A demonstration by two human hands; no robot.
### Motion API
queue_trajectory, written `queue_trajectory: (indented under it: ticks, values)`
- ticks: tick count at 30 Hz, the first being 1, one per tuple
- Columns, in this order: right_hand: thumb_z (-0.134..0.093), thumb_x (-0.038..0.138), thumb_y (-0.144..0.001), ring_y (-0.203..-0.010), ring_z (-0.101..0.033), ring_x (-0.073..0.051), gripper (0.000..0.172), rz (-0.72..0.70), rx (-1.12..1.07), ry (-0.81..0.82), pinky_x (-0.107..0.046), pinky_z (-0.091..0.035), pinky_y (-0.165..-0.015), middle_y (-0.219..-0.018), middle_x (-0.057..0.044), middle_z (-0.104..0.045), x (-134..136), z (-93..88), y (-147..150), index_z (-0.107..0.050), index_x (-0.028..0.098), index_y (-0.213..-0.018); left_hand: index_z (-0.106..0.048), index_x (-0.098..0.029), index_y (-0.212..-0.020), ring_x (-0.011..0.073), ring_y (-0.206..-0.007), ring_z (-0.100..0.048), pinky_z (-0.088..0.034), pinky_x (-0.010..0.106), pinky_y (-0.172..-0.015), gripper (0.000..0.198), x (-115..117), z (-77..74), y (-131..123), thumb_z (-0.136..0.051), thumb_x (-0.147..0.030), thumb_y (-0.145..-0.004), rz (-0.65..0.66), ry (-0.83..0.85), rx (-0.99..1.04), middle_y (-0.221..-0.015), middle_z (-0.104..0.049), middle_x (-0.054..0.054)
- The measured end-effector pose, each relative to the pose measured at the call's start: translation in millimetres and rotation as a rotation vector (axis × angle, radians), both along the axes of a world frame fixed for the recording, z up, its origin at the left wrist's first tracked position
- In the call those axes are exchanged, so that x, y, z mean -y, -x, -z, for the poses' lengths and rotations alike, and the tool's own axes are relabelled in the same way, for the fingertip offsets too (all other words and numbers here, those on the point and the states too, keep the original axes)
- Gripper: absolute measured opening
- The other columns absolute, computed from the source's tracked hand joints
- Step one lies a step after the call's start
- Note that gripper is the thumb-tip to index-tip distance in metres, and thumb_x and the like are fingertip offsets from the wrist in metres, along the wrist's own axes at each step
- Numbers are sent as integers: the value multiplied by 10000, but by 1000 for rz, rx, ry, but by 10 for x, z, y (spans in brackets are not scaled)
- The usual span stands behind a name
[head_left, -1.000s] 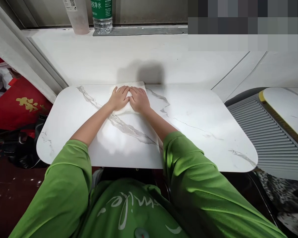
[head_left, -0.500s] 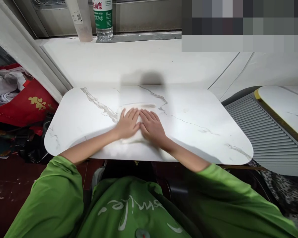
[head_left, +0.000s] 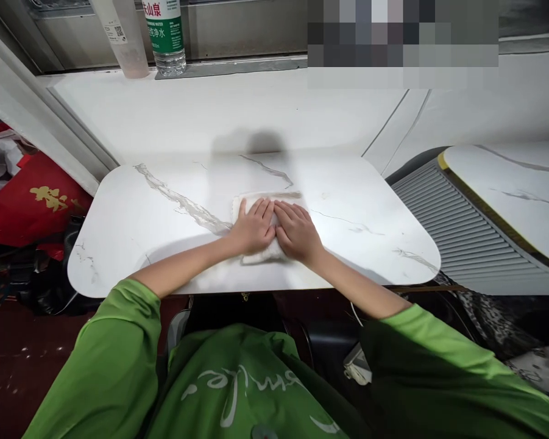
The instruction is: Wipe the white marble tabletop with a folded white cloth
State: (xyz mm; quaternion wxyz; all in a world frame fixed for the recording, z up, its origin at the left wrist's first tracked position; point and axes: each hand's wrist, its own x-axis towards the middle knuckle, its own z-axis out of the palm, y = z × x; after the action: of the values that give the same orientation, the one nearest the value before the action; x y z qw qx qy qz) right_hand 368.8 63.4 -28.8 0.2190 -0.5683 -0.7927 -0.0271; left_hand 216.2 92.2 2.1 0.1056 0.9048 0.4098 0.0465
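A folded white cloth [head_left: 261,256] lies on the white marble-patterned table [head_left: 128,207], a little right of the table's middle. My left hand [head_left: 253,228] rests flat on its left part, fingers stretched forward and thumb side inward. Beside it, my right hand [head_left: 298,231] presses flat on the cloth's right part. The two hands meet or nearly touch at the thumbs and index fingers. Both are open, palms down, and they hide much of the cloth. Its back edge and lower edge show around them.
On the sill behind stand a water bottle [head_left: 168,39] with a green label and a translucent cup [head_left: 123,39]. A red bag [head_left: 31,201] with gold lettering is at the left. To the right are a grey ribbed panel [head_left: 475,238] and a second marble-patterned top [head_left: 516,177].
Both hands have slid to the right across the table, together with the cloth under them. The view has turned slightly to the right.
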Motion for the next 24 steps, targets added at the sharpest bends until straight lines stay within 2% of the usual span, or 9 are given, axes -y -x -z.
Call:
queue_trajectory:
  ticks: [3, 6, 9, 11, 13, 16, 24]
  values:
    - [-326, 228, -857, -1310, -505, -310, 566, 36, -24, 11, -491, -363, -1117, -1400, -174, -579, -452, -8, -47, -564, 33, -1332, -267, -31, -1529, 266, -1508, -231, -85, 554, -1235, 604, -449, -18, -81, -285, -289, -983, -4, 6, -1, -1615, -275, 172]
    - [-338, 214, -845, -1302, -507, -312, 557, 43, -43, 20, -509, -360, -1105, -1403, -161, -579, -850, -21, -87, -564, 74, -1335, -262, -23, -1530, 265, -1508, -229, -83, 536, -1240, 606, -798, -39, -142, -293, -279, -981, -35, 8, -8, -1618, -270, 171]
    - [-338, 210, -844, -1310, -501, -299, 560, 35, -42, 46, -485, -358, -1112, -1412, -152, -574, -1078, -31, -108, -560, 76, -1340, -271, -30, -1529, 257, -1508, -230, -85, 525, -1243, 599, -974, -30, -172, -282, -270, -980, -85, 2, 8, -1619, -274, 160]
    - [-332, 210, -851, -1319, -496, -290, 561, 37, -34, 49, -474, -351, -1122, -1423, -144, -566, -1113, -28, -115, -554, 80, -1349, -289, -44, -1525, 257, -1506, -238, -95, 529, -1241, 589, -995, -9, -176, -277, -266, -979, -101, -11, 33, -1615, -287, 155]
    - [-324, 209, -861, -1330, -490, -285, 562, 38, -21, 44, -478, -342, -1130, -1435, -141, -555, -1063, -17, -123, -541, 83, -1364, -306, -58, -1520, 260, -1503, -248, -103, 536, -1239, 583, -950, 9, -173, -282, -266, -977, -98, -22, 54, -1611, -298, 152]
    - [-314, 210, -870, -1346, -481, -288, 566, 29, -8, 43, -489, -340, -1136, -1441, -154, -547, -860, 0, -152, -530, 68, -1373, -304, -54, -1522, 265, -1504, -245, -96, 539, -1239, 588, -766, 14, -171, -292, -275, -977, -81, -18, 48, -1612, -294, 152]
    - [-346, 216, -863, -1362, -476, -291, 573, -38, -9, 7, -523, -360, -1145, -1442, -160, -543, 113, 1, -395, -513, 84, -1396, -269, -14, -1527, 285, -1512, -218, -87, 572, -1235, 606, 137, 1, -318, -287, -302, -994, -11, -20, 12, -1617, -271, 173]
